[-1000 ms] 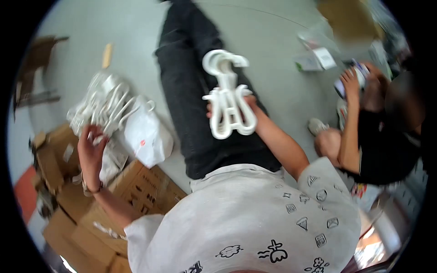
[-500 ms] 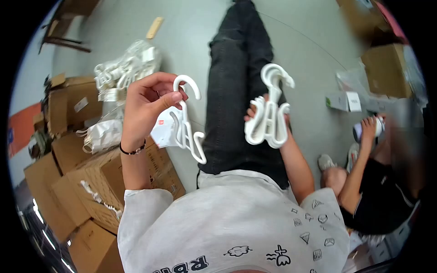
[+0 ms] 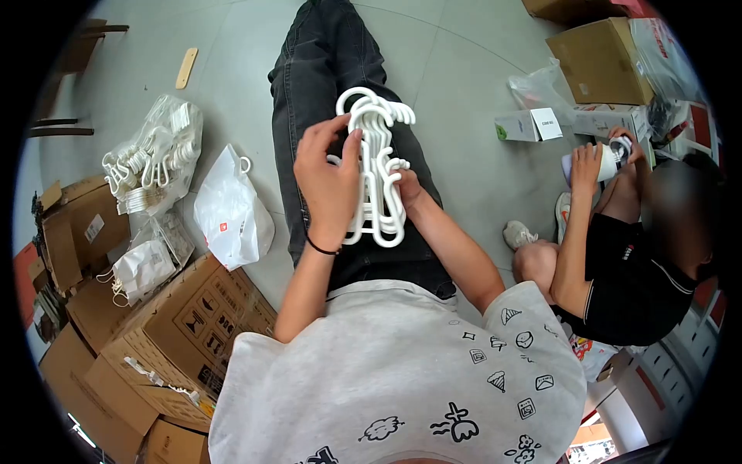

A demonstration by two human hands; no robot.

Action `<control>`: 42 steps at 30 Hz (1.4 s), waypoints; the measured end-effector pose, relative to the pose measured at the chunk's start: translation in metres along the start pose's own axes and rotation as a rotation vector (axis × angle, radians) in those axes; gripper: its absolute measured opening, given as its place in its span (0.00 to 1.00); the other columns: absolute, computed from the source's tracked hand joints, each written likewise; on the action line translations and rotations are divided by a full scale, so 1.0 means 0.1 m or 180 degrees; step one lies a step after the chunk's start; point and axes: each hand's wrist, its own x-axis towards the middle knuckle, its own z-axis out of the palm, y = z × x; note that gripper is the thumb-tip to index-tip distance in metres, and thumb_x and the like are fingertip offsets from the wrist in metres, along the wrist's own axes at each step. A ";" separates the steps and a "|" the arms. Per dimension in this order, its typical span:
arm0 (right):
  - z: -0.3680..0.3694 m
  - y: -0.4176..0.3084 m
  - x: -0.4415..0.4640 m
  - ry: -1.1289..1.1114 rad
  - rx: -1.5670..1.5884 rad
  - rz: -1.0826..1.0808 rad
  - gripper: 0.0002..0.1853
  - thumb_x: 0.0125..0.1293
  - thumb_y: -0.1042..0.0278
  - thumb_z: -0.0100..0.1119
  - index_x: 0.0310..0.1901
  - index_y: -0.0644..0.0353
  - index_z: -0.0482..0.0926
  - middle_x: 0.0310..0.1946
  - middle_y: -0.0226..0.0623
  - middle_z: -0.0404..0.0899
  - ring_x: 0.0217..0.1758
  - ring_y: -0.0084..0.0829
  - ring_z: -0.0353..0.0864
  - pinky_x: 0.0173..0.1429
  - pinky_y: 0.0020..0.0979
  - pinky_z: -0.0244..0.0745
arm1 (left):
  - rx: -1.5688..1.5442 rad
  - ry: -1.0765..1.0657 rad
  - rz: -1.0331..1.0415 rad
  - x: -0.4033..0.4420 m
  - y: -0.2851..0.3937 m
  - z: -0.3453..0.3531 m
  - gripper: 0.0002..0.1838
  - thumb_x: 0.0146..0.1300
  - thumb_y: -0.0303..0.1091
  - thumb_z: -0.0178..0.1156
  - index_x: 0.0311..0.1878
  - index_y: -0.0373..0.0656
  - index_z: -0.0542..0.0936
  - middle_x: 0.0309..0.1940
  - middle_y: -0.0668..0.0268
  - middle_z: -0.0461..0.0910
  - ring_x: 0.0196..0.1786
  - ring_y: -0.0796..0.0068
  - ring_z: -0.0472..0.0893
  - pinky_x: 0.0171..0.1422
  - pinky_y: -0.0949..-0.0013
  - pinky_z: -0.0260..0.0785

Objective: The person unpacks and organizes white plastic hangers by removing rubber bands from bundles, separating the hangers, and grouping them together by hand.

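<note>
Several white plastic clothes hangers (image 3: 384, 197) are stacked together over my legs, their hooks lined up at the top. My right hand (image 3: 410, 188) is closed around the stack's right side, its fingers partly hidden behind the hangers. At the left side, my left hand (image 3: 328, 174) grips one white hanger (image 3: 357, 94) just under its hook, with thumb and fingers curled. That hanger lies against the stack, overlapping it.
On the floor to the left are a clear bag of white hangers (image 3: 162, 155), a white plastic bag (image 3: 232, 209) and cardboard boxes (image 3: 193, 325). At the right a person (image 3: 634, 255) sits holding a white cylindrical object (image 3: 591, 165), near a small white-green box (image 3: 529, 124).
My left hand has brought its single hanger rightward against the stack in my right hand. Both hands are now close together. The view has shifted, and the other person's second hand shows.
</note>
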 end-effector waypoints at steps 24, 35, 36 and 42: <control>0.21 -0.01 0.06 -0.0294 -0.0221 0.0081 0.36 0.58 0.65 0.73 0.69 0.60 0.72 0.58 0.43 0.83 0.59 0.38 0.86 0.67 0.41 0.81 | 0.1018 -0.0550 0.0390 -0.63 0.26 -0.40 0.11 0.64 0.32 0.71 0.40 0.37 0.80 0.64 0.49 0.79 0.61 0.47 0.82 0.58 0.58 0.75; 0.47 0.04 -0.21 0.0248 -0.1489 -0.0532 0.38 0.58 0.70 0.75 0.70 0.61 0.69 0.60 0.37 0.81 0.62 0.30 0.82 0.69 0.36 0.76 | -0.0181 -0.0870 -0.0434 -0.71 0.07 -0.40 0.20 0.62 0.27 0.73 0.55 0.35 0.76 0.72 0.51 0.71 0.68 0.60 0.79 0.69 0.60 0.73; 0.47 0.05 -0.21 0.0238 -0.1572 -0.0527 0.37 0.59 0.70 0.75 0.70 0.61 0.70 0.59 0.36 0.81 0.62 0.30 0.82 0.69 0.35 0.76 | -0.0278 -0.0879 -0.0525 -0.71 0.09 -0.42 0.22 0.63 0.28 0.72 0.58 0.35 0.76 0.72 0.50 0.70 0.68 0.59 0.78 0.70 0.60 0.72; 0.52 0.07 -0.20 0.0120 -0.1784 -0.0515 0.37 0.55 0.72 0.77 0.67 0.61 0.73 0.57 0.32 0.82 0.60 0.25 0.81 0.68 0.32 0.75 | -0.0430 -0.0739 -0.0725 -0.61 0.06 -0.49 0.23 0.71 0.28 0.65 0.66 0.36 0.72 0.62 0.56 0.77 0.65 0.64 0.80 0.63 0.64 0.76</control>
